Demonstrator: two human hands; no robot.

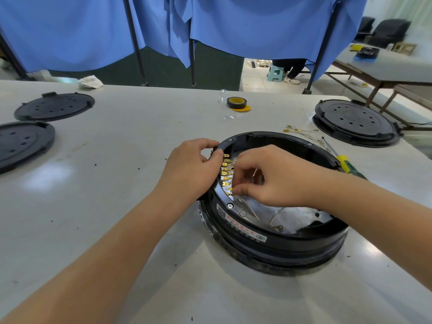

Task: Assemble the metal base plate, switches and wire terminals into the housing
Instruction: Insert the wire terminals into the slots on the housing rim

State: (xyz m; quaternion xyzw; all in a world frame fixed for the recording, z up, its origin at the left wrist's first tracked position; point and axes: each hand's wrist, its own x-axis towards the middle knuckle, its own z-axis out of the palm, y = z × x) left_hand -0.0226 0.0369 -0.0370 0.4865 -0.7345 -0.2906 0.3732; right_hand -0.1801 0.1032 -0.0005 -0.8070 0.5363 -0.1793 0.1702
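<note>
Under both hands, the round black housing (268, 232) is sitting on the grey table (117, 230) with the metal base plate (289, 216) already lying inside. Right hand (268, 176) is pinching a brass terminal (230, 189) at the inner wall, while the left hand (194, 164) is gripping the rim beside a row of about seven terminals (225, 170). Seating appears well along; wiring looks unfinished. Beyond the right hand are lying loose terminal wires (301, 131), one screwdriver (343, 160), and one tape roll (236, 102). Three black covers (55, 106) are resting farther out.
</note>
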